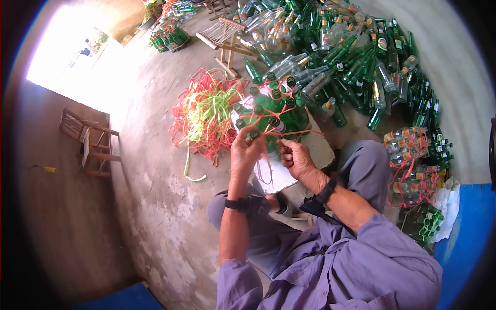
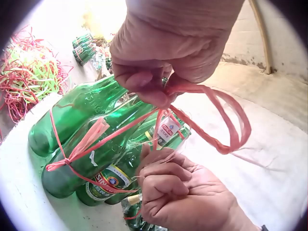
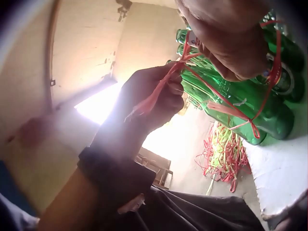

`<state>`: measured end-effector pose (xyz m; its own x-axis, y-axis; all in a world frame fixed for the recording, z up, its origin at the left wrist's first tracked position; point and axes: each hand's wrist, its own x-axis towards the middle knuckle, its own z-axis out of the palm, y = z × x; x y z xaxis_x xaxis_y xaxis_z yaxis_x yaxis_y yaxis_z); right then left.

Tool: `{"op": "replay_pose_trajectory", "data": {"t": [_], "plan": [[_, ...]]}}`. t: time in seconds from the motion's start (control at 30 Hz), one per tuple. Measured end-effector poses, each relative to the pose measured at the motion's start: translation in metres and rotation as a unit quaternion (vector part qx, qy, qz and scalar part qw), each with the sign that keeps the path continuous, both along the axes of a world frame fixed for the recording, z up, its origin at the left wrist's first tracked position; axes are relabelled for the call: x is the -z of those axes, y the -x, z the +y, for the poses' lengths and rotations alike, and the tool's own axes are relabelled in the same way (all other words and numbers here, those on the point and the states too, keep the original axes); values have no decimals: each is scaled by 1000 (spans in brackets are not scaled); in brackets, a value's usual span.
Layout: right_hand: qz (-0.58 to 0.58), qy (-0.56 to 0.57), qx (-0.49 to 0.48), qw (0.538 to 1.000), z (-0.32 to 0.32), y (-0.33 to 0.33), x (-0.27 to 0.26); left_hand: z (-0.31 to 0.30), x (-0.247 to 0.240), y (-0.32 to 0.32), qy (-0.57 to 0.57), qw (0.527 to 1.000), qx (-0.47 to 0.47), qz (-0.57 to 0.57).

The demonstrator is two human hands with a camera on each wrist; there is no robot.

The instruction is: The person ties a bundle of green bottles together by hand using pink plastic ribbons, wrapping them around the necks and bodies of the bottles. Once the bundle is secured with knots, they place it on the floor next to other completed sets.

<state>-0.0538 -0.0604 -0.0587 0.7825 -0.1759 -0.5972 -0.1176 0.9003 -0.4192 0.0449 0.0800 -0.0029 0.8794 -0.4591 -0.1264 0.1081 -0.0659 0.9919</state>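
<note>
Several green bottles (image 1: 289, 114) stand upright in a cluster on a white board (image 1: 321, 150), with pink twine (image 1: 305, 133) running round and between their necks. At the near side of the bundle, the left hand (image 1: 245, 150) pinches the twine beside a bottle neck. The right hand (image 1: 299, 161) has its fingers curled round a strand just to the right. In the left wrist view a loop of pink twine (image 2: 236, 139) hangs from the left hand (image 2: 168, 53), above the right hand (image 2: 183, 192). A knot (image 2: 65, 161) with frayed ends lies against the bottles' sides.
A heap of red and yellow-green twine (image 1: 206, 113) lies on the floor left of the board. Loose bottles (image 1: 356, 57) are piled behind and to the right. Tied bundles (image 1: 411, 175) stand at right, a wooden stool (image 1: 227, 41) behind, and a wooden chair (image 1: 95, 142) far left.
</note>
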Motion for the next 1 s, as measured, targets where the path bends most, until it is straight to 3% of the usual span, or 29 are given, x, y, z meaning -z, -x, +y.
{"op": "replay_pose_trajectory", "data": {"t": [0.03,0.07,0.13,0.17,0.23,0.3,0.37,0.53,0.63,0.7,0.73,0.8,0.83,0.9,0.93,1.0], "plan": [[15,112,8,994,3,2,-7,0,0,-1,5,1000,6,1],[15,112,7,994,4,5,-7,0,0,-1,11,1000,11,3],[5,308,42,950,3,11,-7,0,-2,0,12,1000,8,1],[6,308,42,950,5,12,-7,-1,-2,1,12,1000,7,0],[-83,452,30,888,10,15,-10,-2,-2,1,11,1000,5,-2],[-106,469,16,877,17,12,-15,-3,-3,1,10,1000,4,-7],[-117,543,-49,830,21,5,-20,-3,-4,2,15,1000,-3,16],[-140,544,-101,821,19,1,-5,-2,-5,2,7,1000,1,3],[-90,512,-151,841,11,15,-6,-2,-3,2,2,1000,-1,-7],[-57,656,-335,674,0,18,11,-3,-2,1,2,1000,-1,-8],[-56,657,-335,674,-4,22,11,-3,-1,1,3,1000,-1,-6],[-25,696,-409,590,-9,28,8,-2,-1,0,4,1000,-2,-5],[-26,696,-409,589,-8,27,12,-2,-2,0,1,1000,1,-9],[-44,628,-194,752,-2,21,22,-2,-2,1,-1,1000,4,-12],[-44,629,-194,752,0,18,-3,-2,-2,1,2,1000,2,-9],[-47,373,-211,902,2,11,-47,-2,-2,1,6,1000,1,-7]]}}
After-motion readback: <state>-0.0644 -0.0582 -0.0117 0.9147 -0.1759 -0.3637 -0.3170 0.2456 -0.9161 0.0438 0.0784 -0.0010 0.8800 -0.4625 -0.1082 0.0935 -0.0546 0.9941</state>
